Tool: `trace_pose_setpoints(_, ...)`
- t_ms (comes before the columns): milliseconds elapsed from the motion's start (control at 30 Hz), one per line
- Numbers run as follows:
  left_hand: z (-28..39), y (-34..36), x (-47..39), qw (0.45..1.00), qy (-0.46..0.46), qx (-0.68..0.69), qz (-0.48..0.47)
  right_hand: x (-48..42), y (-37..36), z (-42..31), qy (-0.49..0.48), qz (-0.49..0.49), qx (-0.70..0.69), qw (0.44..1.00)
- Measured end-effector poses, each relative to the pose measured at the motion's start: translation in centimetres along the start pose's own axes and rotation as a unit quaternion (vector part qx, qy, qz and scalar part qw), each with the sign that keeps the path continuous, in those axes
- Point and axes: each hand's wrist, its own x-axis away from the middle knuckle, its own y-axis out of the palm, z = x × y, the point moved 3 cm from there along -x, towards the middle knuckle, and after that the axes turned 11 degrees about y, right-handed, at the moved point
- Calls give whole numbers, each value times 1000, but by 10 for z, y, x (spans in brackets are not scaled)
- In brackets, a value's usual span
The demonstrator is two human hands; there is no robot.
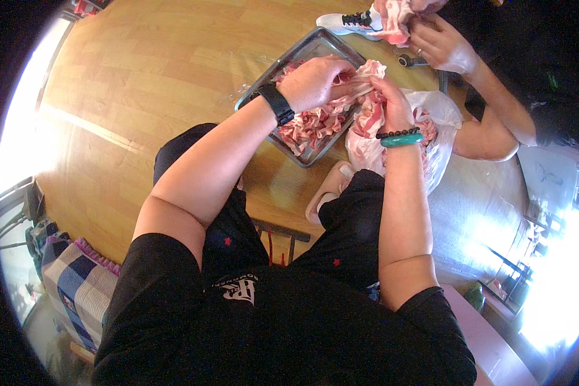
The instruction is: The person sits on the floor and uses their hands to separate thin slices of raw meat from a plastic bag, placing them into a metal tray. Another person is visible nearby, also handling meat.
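Note:
Thin strips of raw, fatty meat (pixel 370 70) stretch between my two hands. My left hand (pixel 316 82), with a black watch on its wrist, grips one end above a rectangular metal tray (pixel 296 161). Crumpled pieces of raw meat (pixel 313 128) lie in that tray. Around the other end of the strips closes my right hand (pixel 395 103), which wears dark beads and a green bangle; more meat hangs beneath it. Directly under this hand sits a translucent plastic bag (pixel 446 113) with more raw meat inside.
Another person's hands (pixel 439 46) hold raw meat at the upper right, beside a white sneaker (pixel 354 21). The tray rests low over a wood-patterned floor (pixel 125 72). Near my feet is a pink slipper (pixel 325 193). A checked cloth (pixel 77 284) covers something at the lower left.

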Motion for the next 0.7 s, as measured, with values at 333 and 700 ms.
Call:
trace_pose_setpoints(333, -12, -6, 2, 986, -136, 96, 28, -9, -11, 4, -21, -35, 87, 995)
trace_pose_setpoints(700, -12, 4, 0, 937, -158, 312, -24, 0, 11, 5, -66, -48, 113, 990)
